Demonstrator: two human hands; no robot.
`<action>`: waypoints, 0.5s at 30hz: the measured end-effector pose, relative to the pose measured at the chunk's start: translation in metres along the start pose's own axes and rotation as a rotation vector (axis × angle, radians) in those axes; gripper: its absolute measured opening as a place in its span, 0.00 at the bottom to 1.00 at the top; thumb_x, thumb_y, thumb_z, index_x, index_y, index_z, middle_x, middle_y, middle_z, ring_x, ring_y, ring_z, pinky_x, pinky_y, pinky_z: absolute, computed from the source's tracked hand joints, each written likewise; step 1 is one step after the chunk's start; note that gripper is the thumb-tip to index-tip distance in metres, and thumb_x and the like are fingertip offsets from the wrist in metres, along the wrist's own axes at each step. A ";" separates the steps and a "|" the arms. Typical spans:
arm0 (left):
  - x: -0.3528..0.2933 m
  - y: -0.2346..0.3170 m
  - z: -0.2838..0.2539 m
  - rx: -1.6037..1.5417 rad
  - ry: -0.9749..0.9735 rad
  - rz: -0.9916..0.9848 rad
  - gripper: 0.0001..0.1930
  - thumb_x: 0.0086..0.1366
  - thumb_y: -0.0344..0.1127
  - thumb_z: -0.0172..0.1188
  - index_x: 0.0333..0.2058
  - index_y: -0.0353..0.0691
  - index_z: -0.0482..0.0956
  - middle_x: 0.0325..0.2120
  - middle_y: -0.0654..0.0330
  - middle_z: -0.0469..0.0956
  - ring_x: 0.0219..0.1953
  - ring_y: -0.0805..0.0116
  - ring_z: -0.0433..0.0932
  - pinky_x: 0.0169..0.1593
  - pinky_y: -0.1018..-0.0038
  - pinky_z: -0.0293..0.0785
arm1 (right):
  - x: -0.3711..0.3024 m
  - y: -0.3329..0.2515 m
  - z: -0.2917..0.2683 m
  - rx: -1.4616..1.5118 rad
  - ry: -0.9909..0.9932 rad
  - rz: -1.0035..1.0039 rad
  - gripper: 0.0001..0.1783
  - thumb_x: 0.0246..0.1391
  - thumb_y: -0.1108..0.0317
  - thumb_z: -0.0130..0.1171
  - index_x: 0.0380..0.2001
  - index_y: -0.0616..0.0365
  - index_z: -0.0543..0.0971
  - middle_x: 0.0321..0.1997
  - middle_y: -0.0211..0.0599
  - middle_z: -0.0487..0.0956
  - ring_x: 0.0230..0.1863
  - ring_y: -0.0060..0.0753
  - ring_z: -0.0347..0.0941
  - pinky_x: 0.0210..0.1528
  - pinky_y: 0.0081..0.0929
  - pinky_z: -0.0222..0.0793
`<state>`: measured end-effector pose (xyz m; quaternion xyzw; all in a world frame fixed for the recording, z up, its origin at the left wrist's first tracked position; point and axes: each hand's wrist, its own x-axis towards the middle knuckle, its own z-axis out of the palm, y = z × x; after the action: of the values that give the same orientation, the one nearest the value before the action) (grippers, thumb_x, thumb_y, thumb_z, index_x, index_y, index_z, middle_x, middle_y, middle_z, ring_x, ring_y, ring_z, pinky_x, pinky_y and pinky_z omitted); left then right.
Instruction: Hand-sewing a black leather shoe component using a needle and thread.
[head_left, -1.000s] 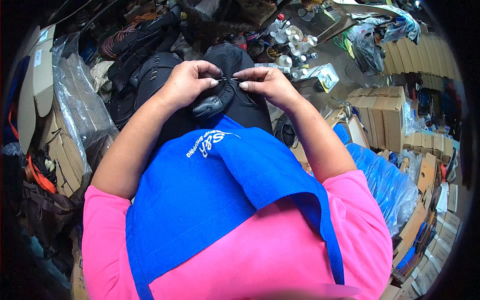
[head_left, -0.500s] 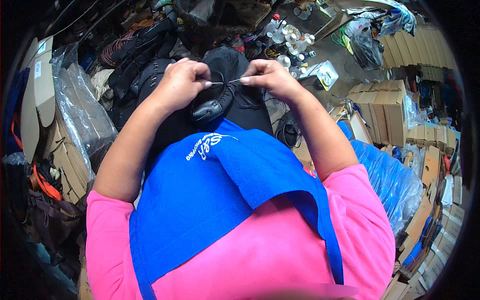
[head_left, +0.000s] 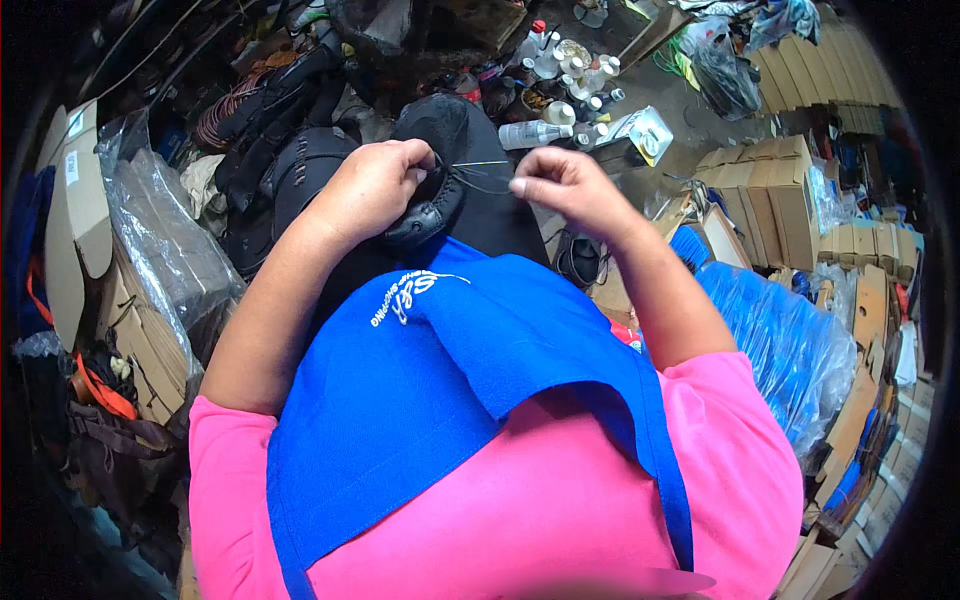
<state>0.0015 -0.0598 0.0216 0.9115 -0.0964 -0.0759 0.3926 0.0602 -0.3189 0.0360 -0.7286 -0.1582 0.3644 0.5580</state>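
Observation:
A black shoe (head_left: 440, 212) lies in my lap, with its dark sole side (head_left: 440, 122) toward the far end. A thin metal needle (head_left: 482, 163) sticks out from the shoe's seam to the right. Dark thread (head_left: 488, 187) trails from the same spot. My left hand (head_left: 382, 188) is closed at the left of the seam, its fingers against the shoe; their tips are partly hidden. To the right of the needle tip, my right hand (head_left: 572, 190) has its fingers curled and thumb bent in, with the thread running to the thumb tip.
Beyond the lap are several bottles (head_left: 560, 115) and a white container (head_left: 640, 133). Flat cardboard (head_left: 765, 205) and a blue plastic-wrapped bundle (head_left: 775, 340) stand on the right. Clear plastic (head_left: 165, 215) covers stacked pieces on the left. Another dark shoe (head_left: 305, 165) lies beside the held one.
My right hand has moved right and slightly nearer, away from the seam. More of the needle shows on the right side, and the thread there lies in a loop. My left hand has shifted slightly right and nearer.

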 end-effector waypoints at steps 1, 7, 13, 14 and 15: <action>0.000 -0.001 0.000 0.005 -0.001 0.033 0.07 0.58 0.27 0.56 0.37 0.35 0.75 0.30 0.47 0.78 0.36 0.51 0.78 0.41 0.65 0.73 | 0.003 -0.005 -0.006 -0.026 0.023 -0.080 0.08 0.53 0.67 0.63 0.32 0.60 0.78 0.28 0.23 0.76 0.31 0.14 0.68 0.35 0.19 0.67; 0.008 0.006 -0.002 0.063 -0.046 0.070 0.08 0.59 0.28 0.54 0.38 0.36 0.76 0.32 0.45 0.78 0.37 0.48 0.78 0.42 0.61 0.73 | 0.058 0.011 -0.039 -0.886 0.023 -0.142 0.12 0.51 0.62 0.61 0.35 0.58 0.78 0.31 0.40 0.79 0.35 0.38 0.76 0.38 0.33 0.70; 0.006 0.006 -0.007 0.103 -0.104 0.001 0.09 0.60 0.29 0.55 0.39 0.35 0.75 0.30 0.44 0.78 0.37 0.46 0.78 0.41 0.62 0.73 | 0.041 -0.016 -0.022 -0.754 0.212 -0.279 0.10 0.44 0.67 0.62 0.32 0.55 0.79 0.41 0.41 0.75 0.43 0.46 0.74 0.44 0.37 0.71; 0.005 0.005 -0.007 0.090 -0.104 0.002 0.09 0.60 0.29 0.54 0.39 0.34 0.75 0.30 0.44 0.78 0.36 0.46 0.78 0.41 0.62 0.73 | 0.039 -0.018 -0.017 -0.803 0.172 -0.478 0.11 0.43 0.68 0.63 0.33 0.55 0.78 0.40 0.39 0.74 0.43 0.43 0.73 0.45 0.36 0.70; 0.005 0.003 -0.007 0.090 -0.102 0.002 0.09 0.60 0.29 0.54 0.39 0.34 0.75 0.30 0.44 0.78 0.36 0.46 0.78 0.41 0.62 0.73 | 0.037 -0.024 -0.011 -0.851 0.130 -0.681 0.12 0.41 0.70 0.64 0.33 0.55 0.78 0.39 0.36 0.74 0.43 0.41 0.72 0.45 0.34 0.69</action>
<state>0.0078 -0.0588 0.0283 0.9230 -0.1205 -0.1174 0.3460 0.0973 -0.2955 0.0464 -0.8187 -0.4835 0.0213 0.3090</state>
